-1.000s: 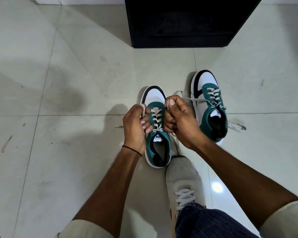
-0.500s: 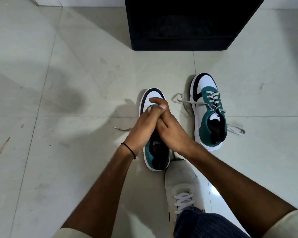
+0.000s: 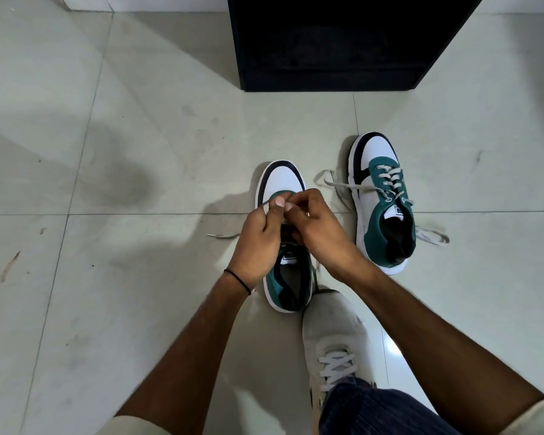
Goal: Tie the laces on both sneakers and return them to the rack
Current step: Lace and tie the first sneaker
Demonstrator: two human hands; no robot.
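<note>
From the head camera, the only view, two green, white and black lace-up sneakers stand on the pale grey tiled floor (image 3: 113, 127), toes toward the top of the frame. The nearer sneaker (image 3: 285, 243) sits just right of centre; both hands work over its lacing. The left hand (image 3: 258, 243) has thumb and forefinger pinched together on a strand of the pale lace (image 3: 266, 208) at the vamp, and the right hand (image 3: 319, 237) is curled with its fingertips meeting the left hand's, closed on the same lace. Whether a knot has formed under the fingers cannot be told; a loose lace end (image 3: 222, 235) trails on the tile to the left, so this shoe looks mid-tie rather than finished.

The second sneaker (image 3: 382, 208), right of centre, lies untouched, its grey laces (image 3: 336, 183) sprawled loose on both sides, plainly untied. The black boxy rack (image 3: 336, 42) stands at top centre, well apart from both shoes. A worn grey mesh shoe (image 3: 333, 334) on the person's foot sits at lower centre, just below the nearer sneaker.

By my reading, little is complete: one bow in progress, the other shoe's tying and both returns remain.
</note>
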